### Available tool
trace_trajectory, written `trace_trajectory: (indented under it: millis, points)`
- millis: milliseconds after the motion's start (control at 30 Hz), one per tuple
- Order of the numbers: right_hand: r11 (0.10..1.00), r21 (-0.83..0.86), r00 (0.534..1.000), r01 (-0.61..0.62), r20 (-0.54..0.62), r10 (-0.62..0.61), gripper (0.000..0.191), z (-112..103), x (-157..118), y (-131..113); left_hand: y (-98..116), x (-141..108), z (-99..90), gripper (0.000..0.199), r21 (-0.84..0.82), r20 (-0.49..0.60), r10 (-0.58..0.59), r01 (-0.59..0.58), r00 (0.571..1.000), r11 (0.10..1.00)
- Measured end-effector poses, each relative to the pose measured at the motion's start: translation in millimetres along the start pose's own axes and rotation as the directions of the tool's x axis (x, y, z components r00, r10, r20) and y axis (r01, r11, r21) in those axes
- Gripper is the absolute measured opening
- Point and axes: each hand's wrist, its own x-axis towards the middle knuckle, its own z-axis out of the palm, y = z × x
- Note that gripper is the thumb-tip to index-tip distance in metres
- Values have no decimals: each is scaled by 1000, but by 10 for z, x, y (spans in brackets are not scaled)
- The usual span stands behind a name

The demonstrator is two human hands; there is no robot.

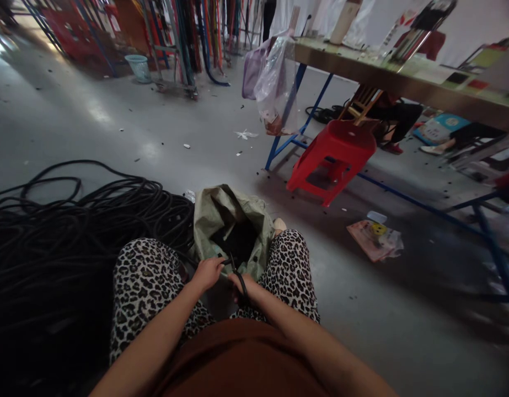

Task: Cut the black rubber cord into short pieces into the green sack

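Note:
Between my knees stands a greenish woven sack (204,215), its mouth wide and dark material inside. Over its near rim my left hand (209,273) pinches a short black length of cord (227,262). My right hand (242,288) is closed around black-handled scissors (241,284), whose blades point up toward the cord by the left hand's fingertips. Whether the blades touch the cord is too small to tell. A large tangled heap of black cord (92,215) lies on the floor at my left, close against the sack.
A red plastic stool (337,154) stands at right beside a long workbench (403,74) with blue legs. Plastic bags (277,82) hang from its end. A person's legs (398,124) show beneath it. A light blue basket (138,69) and hanging straps (213,33) are farther back; packaging (376,240) lies on the floor.

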Motion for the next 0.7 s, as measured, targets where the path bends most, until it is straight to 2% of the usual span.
trace_trajectory:
  millis: [67,367,567,700]
  points:
    - [998,-46,999,-30,-23,29,32,-2,-45,-15,1,8,17,39,-22,-11,-15,14,1000,1000]
    - [989,-151,997,1,-80,-13,35,-21,-203,-110,-15,25,52,40,-45,-36,-13,11,999,999]
    - [992,-123,991,-7,-130,-10,30,-41,-257,-160,-14,14,12,37,-33,-102,-19,15,995,999]
    - [993,-117,991,5,-130,-20,28,-47,-254,-137,-18,10,3,35,-28,-104,-20,17,994,999]
